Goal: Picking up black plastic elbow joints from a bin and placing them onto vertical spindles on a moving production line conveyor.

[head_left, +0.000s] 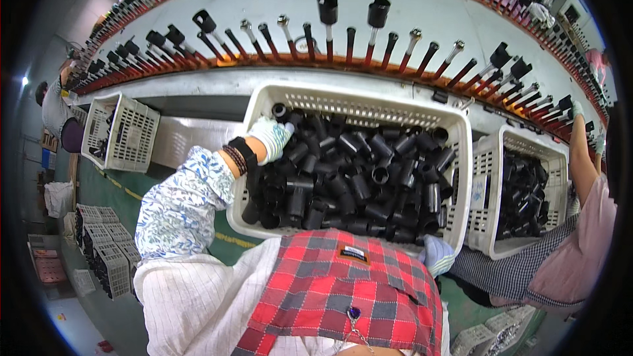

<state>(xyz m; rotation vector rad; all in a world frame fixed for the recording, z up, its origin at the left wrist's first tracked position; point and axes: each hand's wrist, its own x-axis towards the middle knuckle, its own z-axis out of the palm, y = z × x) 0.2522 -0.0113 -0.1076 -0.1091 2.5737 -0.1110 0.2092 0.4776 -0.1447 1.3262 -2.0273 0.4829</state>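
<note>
Left hand [269, 138] in a striped glove [265, 133], inside the left end of a pale plastic basket [464, 178], fingers against black tubes [339, 184] piled there, any grip impossible to make out; right hand [438, 255], also gloved, at the basket's near right corner, finger position too hidden to judge; beyond the basket, a curved row of red-and-black rods [349, 46]; just to the right, a second basket [483, 188] of dark parts [524, 191]
</note>
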